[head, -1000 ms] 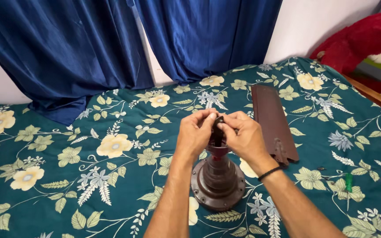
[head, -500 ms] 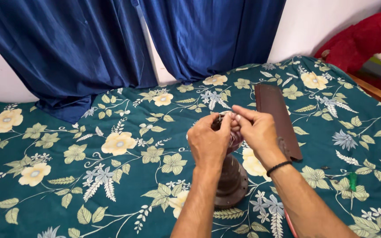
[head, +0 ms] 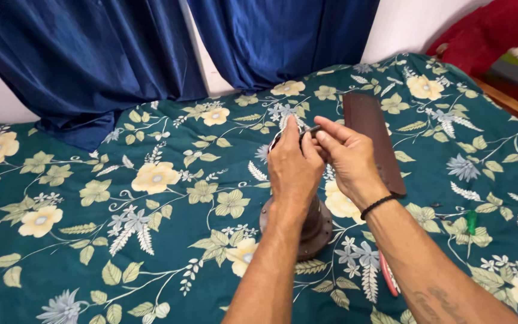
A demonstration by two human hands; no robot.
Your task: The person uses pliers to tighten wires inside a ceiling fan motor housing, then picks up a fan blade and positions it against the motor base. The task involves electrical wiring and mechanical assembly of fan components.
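Observation:
A dark brown round metal base with a central stem (head: 314, 233) stands on the green floral bedsheet (head: 151, 228). My left hand (head: 293, 170) and my right hand (head: 348, 159) meet above its stem, hiding the top. Both pinch a small metal piece with thin wire (head: 307, 131) between the fingertips. A black band circles my right wrist.
A long dark brown flat blade (head: 373, 138) lies on the sheet to the right of my hands. A green-handled tool (head: 470, 223) and a red-handled tool (head: 388, 276) lie near my right forearm. Blue curtains (head: 91, 54) hang behind; a red cloth (head: 481, 36) sits at top right.
My hands have risen a little above the base and shifted slightly, still working the small piece at the stem's top. The view has moved closer.

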